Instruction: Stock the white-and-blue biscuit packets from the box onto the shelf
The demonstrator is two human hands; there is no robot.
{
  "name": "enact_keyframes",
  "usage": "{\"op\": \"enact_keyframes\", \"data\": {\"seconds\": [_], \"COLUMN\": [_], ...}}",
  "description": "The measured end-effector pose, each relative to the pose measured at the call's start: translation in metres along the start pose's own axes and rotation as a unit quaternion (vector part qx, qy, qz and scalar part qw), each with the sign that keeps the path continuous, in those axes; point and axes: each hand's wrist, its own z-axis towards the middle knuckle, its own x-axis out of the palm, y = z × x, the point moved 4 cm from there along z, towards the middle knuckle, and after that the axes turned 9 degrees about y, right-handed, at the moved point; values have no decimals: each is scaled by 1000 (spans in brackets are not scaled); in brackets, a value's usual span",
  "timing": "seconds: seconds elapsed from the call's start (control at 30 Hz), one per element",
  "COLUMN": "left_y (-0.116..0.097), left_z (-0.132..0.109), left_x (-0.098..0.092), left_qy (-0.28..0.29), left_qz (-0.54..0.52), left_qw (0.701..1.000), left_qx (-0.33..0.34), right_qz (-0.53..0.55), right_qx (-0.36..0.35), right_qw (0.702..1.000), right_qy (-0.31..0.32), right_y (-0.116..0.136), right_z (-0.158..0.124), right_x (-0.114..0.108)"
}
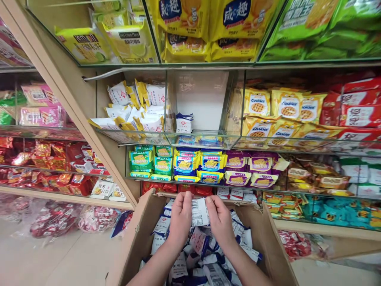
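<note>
Pinching 1 white packet (pixel 200 212), barcode side showing, between left hand (pixel 180 216) and right hand (pixel 220 218), with thumb and fingers of each clamped on opposite ends. Holding it over an open cardboard box (pixel 253 218) loosely filled with white-and-blue packets (pixel 197 240), just in front of the lower shelf rows. Facing a clear-walled compartment (pixel 205 89) with a small stack (pixel 184 124) of similar packets at its left side, between yellow-and-white packets (pixel 152 121) on the left and yellow cookie packets (pixel 258 104) on the right.
</note>
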Motion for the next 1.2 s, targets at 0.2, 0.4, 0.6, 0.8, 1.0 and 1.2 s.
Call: {"op": "enact_keyframes", "data": {"seconds": [0.2,0.4,0.6,0.8,1.0,1.2], "left_y": [11,20,28,26,30,15], "left_z": [-11,-28,-27,-24,-20,-9], "left_x": [8,20,18,9,-5,-17], "left_qy": [74,199,169,121,67,152], "left_qz": [-193,-359,-305,-235,-110,56], "left_qw": [974,838,893,955,985,987], "left_qx": [-97,-359,-284,-134,-118,-22], "right_qz": [107,132,79,144,146,82], "right_qx": [3,-2,34,78,83,42], "right_qw": [994,980,994,986,985,981], "right_qy": [16,146,59,43,46,169], "right_y": [-10,-8,-14,-25,-40,-21], "right_z": [-6,-2,-3,-7,-7,-1], "right_x": [-1,1,1,3,4,-5]}}
